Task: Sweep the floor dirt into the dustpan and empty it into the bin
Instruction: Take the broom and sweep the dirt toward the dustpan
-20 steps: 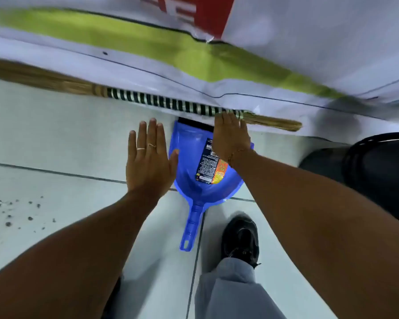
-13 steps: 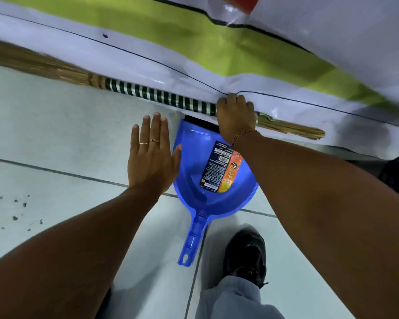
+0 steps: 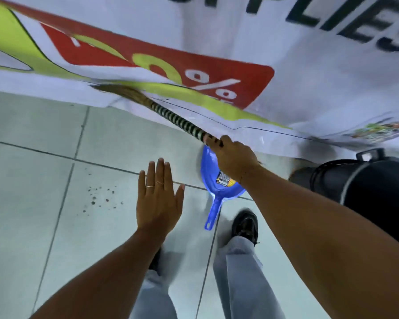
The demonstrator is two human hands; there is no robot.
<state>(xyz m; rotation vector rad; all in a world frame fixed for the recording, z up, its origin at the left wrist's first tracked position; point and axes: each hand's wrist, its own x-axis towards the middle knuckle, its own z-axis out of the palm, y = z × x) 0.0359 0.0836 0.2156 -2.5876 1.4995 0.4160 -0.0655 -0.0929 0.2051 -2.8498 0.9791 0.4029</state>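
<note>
My right hand [image 3: 234, 157] is closed around the black-and-white striped handle of a straw broom [image 3: 177, 119], which is lifted off the floor and slants up to the left, bristles blurred against the banner. A blue dustpan [image 3: 211, 180] lies flat on the tiles under that hand, its handle pointing toward me. My left hand [image 3: 158, 199] hovers flat with fingers spread, holding nothing, left of the dustpan. A scatter of dark dirt crumbs [image 3: 99, 196] sits on the tile to the left. A black bin [image 3: 369, 185] stands at the right.
A large white printed banner [image 3: 309, 77] with red and green shapes covers the wall down to the floor. My black shoe [image 3: 244, 224] and grey trouser legs stand just below the dustpan. Pale floor tiles [image 3: 32, 157] stretch to the left.
My right hand closed on the broom handle and raised the broom from lying along the wall to a slant. The view pulled back and tilted up. My left hand stayed open.
</note>
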